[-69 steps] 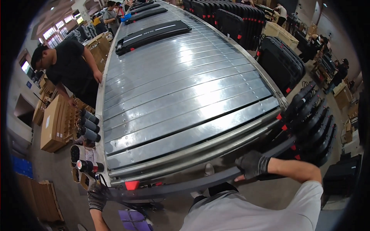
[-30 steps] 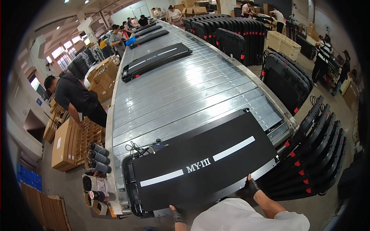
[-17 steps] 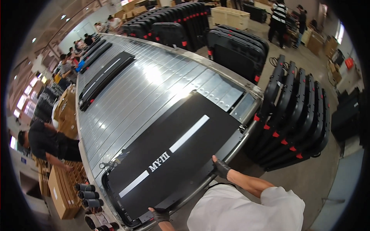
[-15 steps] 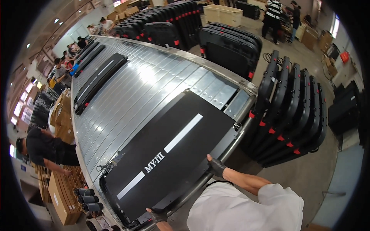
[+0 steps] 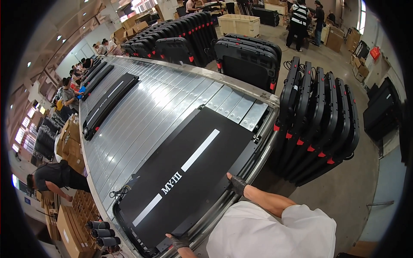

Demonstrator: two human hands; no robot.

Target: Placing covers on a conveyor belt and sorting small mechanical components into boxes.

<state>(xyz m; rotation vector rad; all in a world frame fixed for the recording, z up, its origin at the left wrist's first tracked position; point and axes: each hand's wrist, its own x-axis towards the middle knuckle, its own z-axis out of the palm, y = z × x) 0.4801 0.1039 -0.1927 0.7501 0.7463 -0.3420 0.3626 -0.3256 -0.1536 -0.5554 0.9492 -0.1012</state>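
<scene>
A long, flat black treadmill deck (image 5: 211, 172) with a white stripe and lettering along its middle lies on the metal slat conveyor (image 5: 133, 112). My left hand (image 5: 178, 241), in a dark fingerless glove, grips its near edge close to the left end. Farther right along that edge, my right hand (image 5: 237, 184), gloved alike, has hold of it too. Both thumbs show at the edge; the other fingers are mostly hidden. A loose cable (image 5: 119, 192) sits at the deck's far left corner.
Another treadmill (image 5: 107, 105) lies farther up the conveyor. Several black treadmill units with red feet (image 5: 318, 116) stand upright to the right, others (image 5: 247, 58) beyond the far rail. At left, a person in dark clothes (image 5: 58, 178) bends near flat cartons (image 5: 75, 232) and black cylindrical motors (image 5: 103, 234).
The deck has shifted slightly away from me, and more of the near rail shows. Both hands keep to its near edge. The person at left has bent lower.
</scene>
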